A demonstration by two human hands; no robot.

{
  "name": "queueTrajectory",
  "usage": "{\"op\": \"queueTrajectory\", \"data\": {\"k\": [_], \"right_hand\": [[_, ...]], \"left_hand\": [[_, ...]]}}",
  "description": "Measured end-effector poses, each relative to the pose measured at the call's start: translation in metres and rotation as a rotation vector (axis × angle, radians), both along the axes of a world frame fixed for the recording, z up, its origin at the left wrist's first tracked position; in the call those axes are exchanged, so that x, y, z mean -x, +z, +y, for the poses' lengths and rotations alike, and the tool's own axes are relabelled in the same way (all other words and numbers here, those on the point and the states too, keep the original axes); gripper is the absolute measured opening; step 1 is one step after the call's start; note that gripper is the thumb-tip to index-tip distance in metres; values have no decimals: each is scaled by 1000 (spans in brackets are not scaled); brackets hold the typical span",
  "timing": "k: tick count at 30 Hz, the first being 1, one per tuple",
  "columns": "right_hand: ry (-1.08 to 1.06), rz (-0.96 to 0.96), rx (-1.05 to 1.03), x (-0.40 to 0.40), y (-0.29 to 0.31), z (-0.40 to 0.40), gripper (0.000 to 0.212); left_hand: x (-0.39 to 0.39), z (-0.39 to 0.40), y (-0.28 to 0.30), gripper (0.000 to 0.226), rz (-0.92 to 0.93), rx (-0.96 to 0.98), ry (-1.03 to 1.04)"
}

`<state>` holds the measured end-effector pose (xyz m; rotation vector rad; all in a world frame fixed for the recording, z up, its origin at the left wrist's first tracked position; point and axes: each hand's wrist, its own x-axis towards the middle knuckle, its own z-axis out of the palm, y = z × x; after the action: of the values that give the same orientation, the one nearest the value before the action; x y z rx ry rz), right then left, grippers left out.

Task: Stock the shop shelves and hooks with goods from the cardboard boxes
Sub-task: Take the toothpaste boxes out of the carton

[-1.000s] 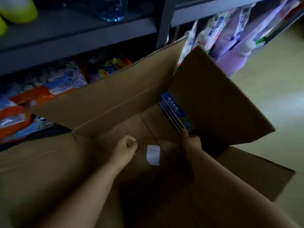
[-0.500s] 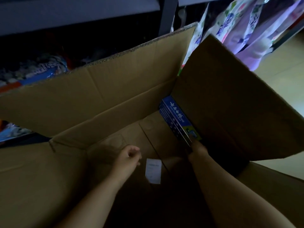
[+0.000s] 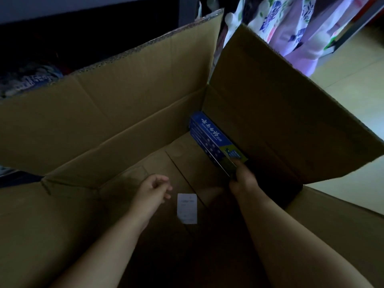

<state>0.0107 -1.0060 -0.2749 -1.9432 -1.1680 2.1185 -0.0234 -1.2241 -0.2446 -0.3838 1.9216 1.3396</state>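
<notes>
A large cardboard box (image 3: pixel 116 121) fills most of the frame, its flaps folded outward and its floor almost bare. The last goods seen in it, a few slim blue cartons (image 3: pixel 214 140), are stood on edge against the right inner wall, right of centre in the frame. Their near end is gripped by the right hand (image 3: pixel 243 179), fingers curled round the lower corner.

The step in hand is judged to be the lifting of these cartons out for shelving. It would best be done by drawing the stack away from the wall first, so that the whole bundle can be clasped, and then raising it straight up, clear of the tall right flap (image 3: pixel 291 104) that leans over that corner. Because only one end is held, the far cartons may fan apart or slip; support from the other hand would be wise.

The left hand (image 3: pixel 153 190) is held over the box floor at centre frame, fingers loosely curled, with nothing in it.

At the upper right, hanging pastel packets (image 3: pixel 295 23) are seen close behind the flap. A dark shelf with bagged goods (image 3: pixel 31 80) is glimpsed at the upper left. A small white paper slip (image 3: pixel 187 207) lies flat on the box floor between the two forearms; it is not in the way.
</notes>
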Motion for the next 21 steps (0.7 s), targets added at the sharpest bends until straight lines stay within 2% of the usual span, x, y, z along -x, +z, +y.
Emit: {"op": "queueTrajectory", "data": {"k": [3, 6, 10, 14, 17, 19, 21], "right_hand": [[3, 43, 50, 0, 17, -4, 57], [16, 115, 106, -3, 33, -7, 47], [66, 126, 65, -7, 41, -19, 50], [108, 169, 66, -21, 50, -40, 56], [313, 187, 71, -41, 55, -59, 81], [478, 169, 20, -52, 57, -71, 81], [603, 140, -7, -58, 59, -80, 77]], "left_hand": [[1, 0, -1, 17, 5, -17, 1], [0, 0, -2, 16, -16, -27, 8], [1, 4, 0, 13, -50, -70, 41], [6, 17, 11, 9, -233, -243, 138], [11, 28, 25, 25, -419, -434, 295], [11, 28, 25, 47, -494, -573, 461], [10, 20, 23, 55, -505, -596, 554]]}}
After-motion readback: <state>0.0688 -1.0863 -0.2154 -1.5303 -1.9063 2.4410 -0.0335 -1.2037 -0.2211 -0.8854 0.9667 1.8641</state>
